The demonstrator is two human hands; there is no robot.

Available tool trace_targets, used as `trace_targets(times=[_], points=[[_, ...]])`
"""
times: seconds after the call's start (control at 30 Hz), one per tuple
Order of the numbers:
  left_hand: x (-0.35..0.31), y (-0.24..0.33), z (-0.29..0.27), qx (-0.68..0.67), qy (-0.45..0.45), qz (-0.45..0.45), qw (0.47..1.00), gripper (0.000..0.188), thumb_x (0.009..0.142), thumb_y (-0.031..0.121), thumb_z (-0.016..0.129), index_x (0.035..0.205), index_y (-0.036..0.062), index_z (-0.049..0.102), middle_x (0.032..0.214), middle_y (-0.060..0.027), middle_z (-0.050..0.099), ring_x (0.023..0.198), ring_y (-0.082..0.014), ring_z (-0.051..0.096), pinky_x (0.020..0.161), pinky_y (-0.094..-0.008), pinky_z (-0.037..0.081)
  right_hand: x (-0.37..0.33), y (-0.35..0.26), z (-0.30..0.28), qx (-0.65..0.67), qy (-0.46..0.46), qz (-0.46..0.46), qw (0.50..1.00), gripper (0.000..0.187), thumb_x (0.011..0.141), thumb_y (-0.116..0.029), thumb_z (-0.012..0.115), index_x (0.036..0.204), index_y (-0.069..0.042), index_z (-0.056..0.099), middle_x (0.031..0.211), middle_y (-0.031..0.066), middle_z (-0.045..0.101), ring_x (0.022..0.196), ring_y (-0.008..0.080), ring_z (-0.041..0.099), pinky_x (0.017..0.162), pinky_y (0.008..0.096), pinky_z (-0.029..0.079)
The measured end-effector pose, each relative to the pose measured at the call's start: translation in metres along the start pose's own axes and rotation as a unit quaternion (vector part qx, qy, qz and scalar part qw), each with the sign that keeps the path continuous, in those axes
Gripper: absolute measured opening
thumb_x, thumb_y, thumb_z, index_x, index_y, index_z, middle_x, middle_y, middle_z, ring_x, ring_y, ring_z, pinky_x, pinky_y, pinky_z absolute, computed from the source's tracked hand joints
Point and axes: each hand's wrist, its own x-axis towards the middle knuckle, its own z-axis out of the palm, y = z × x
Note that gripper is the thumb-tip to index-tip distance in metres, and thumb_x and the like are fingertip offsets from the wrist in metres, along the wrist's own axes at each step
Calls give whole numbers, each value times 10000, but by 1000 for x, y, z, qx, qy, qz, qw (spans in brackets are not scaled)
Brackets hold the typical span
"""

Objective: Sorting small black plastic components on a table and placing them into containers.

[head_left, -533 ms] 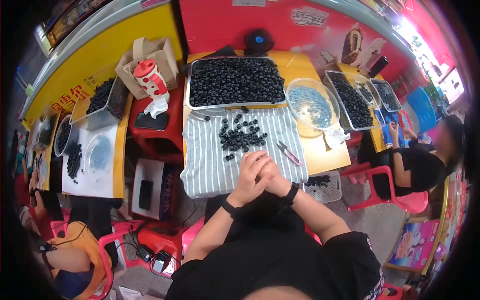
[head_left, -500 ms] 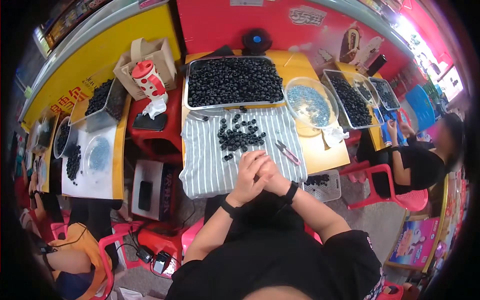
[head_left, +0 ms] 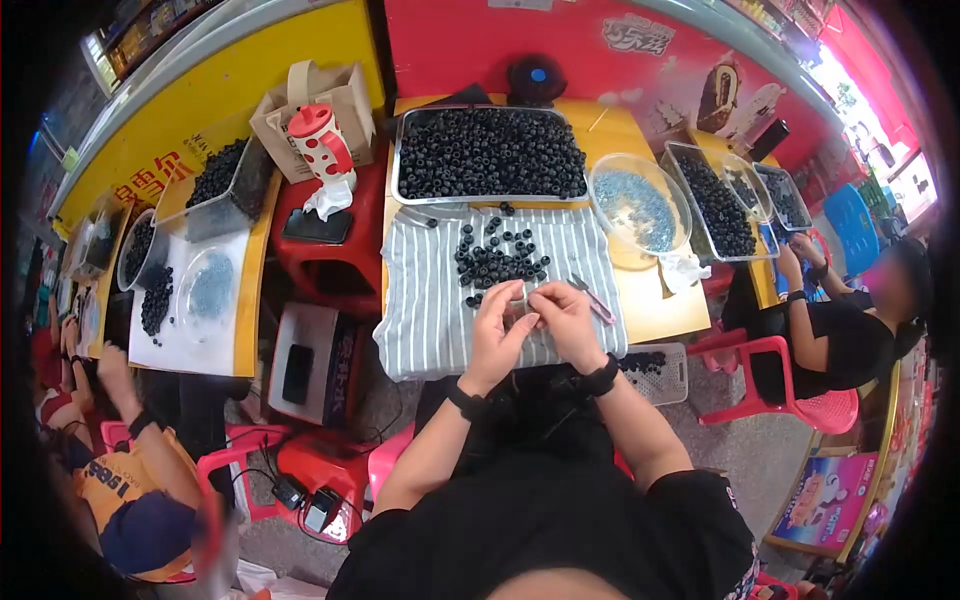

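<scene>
My left hand (head_left: 496, 338) and my right hand (head_left: 572, 325) meet over the near edge of a grey-and-white striped cloth (head_left: 415, 335). The fingertips of both are pinched close together. Whatever lies between them is too small to make out. Just beyond the fingers, a loose pile of small black ring-shaped parts (head_left: 495, 262) is spread on the cloth. Thread snips (head_left: 594, 299) with pink handles lie beside my right fingers, partly covered by them. At the cloth's far side stands a clear rectangular tray (head_left: 402, 188) heaped with the same black rings (head_left: 490, 153).
Right of the cloth, a round clear bowl (head_left: 686, 228) holds tiny pale blue pieces, with a crumpled tissue (head_left: 684, 272) near it. A red-dotted tumbler (head_left: 322, 150) and a phone (head_left: 317, 226) rest on a red stool at left. Co-workers sit on both sides.
My hands have gone from clasped together to side by side, fingertips meeting. The view has shifted slightly. At left, a co-worker's arm has come up beside the neighbouring table.
</scene>
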Motion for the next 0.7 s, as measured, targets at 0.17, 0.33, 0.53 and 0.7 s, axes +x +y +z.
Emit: trace_targets(times=[0.17,0.33,0.53,0.7], points=[[-3,-8,2,107,-20,0,994,290,843,-51,619,1132,-34,603,1067,-108,577,852,-170,634,732,-272,522,-3,8,-3,118,14,24,993,78,909,-72,644,952,-7,642,859,40,669,670,59,581,573,192,447],[0,-7,2,84,-29,-12,996,263,874,-59,590,1136,-44,599,1075,-93,576,885,-156,635,743,-264,521,-2,7,1,84,32,1,996,84,905,-76,648,957,-11,644,846,38,672,668,63,587,566,189,439],[2,3,1,59,-38,9,998,212,891,-39,585,1097,-45,635,1001,-76,613,858,-140,621,736,-260,507,-2,-3,-4,67,1,-5,998,67,901,-90,655,920,-25,659,782,16,676,620,54,584,535,178,415],[9,-8,-13,16,-3,-33,999,200,924,3,577,1106,-31,652,968,-38,628,845,-109,597,758,-244,480,-7,-28,4,43,22,24,999,71,892,-95,668,896,-25,674,761,6,672,623,54,595,537,181,423]])
